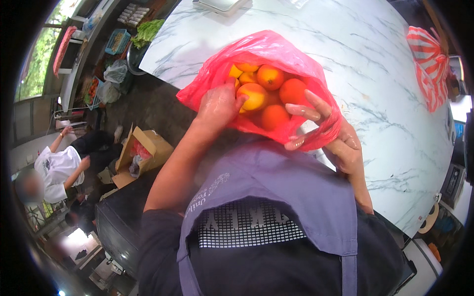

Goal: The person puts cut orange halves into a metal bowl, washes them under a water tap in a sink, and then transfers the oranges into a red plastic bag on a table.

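A pink plastic bag (276, 43) gapes open in front of me. Several round orange and yellow-orange fruits, which look like oranges (271, 77), lie inside it. At the bag's left side, my left hand (218, 104) is closed over the film, its thumb and forefinger against the yellow-orange fruits; its other fingers are hidden. My right hand (340, 140) holds the bag's right side, with the film draped over it. Its wet-looking fingers reach into the opening beside the oranges, slightly apart.
A white marbled table (385, 148) spreads ahead and to the right. A red-and-white striped bag (428, 66) is at its far right. On the left are an open cardboard box (148, 153), a seated person (61, 165) and a blue basket (117, 41) near leafy greens (147, 32).
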### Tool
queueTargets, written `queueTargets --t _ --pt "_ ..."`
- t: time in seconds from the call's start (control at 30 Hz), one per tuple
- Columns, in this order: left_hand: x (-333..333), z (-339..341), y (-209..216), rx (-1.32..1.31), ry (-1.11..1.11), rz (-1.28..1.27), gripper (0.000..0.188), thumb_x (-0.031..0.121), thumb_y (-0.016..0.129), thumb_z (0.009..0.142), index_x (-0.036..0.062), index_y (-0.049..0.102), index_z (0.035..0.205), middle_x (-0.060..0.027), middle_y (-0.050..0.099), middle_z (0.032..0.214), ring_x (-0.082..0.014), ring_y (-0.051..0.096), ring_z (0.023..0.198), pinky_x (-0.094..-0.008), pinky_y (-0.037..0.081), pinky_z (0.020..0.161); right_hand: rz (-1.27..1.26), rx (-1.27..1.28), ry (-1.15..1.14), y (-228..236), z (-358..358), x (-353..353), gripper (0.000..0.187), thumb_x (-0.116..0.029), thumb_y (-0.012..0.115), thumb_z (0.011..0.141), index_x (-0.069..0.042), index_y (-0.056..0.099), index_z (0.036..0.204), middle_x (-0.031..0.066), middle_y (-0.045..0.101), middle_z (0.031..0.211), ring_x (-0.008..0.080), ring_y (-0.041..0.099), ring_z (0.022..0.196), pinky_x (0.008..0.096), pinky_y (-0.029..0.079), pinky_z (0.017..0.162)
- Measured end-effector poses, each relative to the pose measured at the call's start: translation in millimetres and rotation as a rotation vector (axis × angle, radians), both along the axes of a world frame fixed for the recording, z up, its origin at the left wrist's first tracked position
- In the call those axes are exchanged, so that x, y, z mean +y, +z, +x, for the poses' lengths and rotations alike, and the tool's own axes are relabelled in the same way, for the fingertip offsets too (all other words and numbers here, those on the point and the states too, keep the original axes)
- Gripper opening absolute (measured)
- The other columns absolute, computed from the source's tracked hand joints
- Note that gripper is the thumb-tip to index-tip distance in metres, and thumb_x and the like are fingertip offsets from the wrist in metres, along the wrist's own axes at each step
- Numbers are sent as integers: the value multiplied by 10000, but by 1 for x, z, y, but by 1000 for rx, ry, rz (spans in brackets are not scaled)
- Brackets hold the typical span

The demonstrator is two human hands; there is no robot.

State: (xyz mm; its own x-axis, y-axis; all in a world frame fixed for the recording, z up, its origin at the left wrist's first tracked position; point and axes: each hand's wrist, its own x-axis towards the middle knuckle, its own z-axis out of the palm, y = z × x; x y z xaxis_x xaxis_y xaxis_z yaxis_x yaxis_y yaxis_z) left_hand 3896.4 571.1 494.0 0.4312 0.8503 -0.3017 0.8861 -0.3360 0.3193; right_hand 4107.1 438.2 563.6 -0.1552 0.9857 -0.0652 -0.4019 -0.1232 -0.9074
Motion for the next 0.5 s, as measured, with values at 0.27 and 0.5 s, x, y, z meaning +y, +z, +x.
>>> queueTargets --t 0.27,0.5 --pt "14 25 -56 -206 -235 12 521 304 706 620 36 533 1032 -166 595 888 -290 578 870 -395 466 729 119 -21 -12 -1 9 3 767 -39 479 635 33 178 1336 233 393 1261 245 610 854 344 418 860" --pt "55 12 12 -695 211 -271 349 193 673 691 -1 596 970 -67 619 906 -131 591 799 -268 480 721 96 -9 -87 -7 15 2 766 -71 545 651 34 202 1328 235 419 1234 248 618 811 349 452 811"
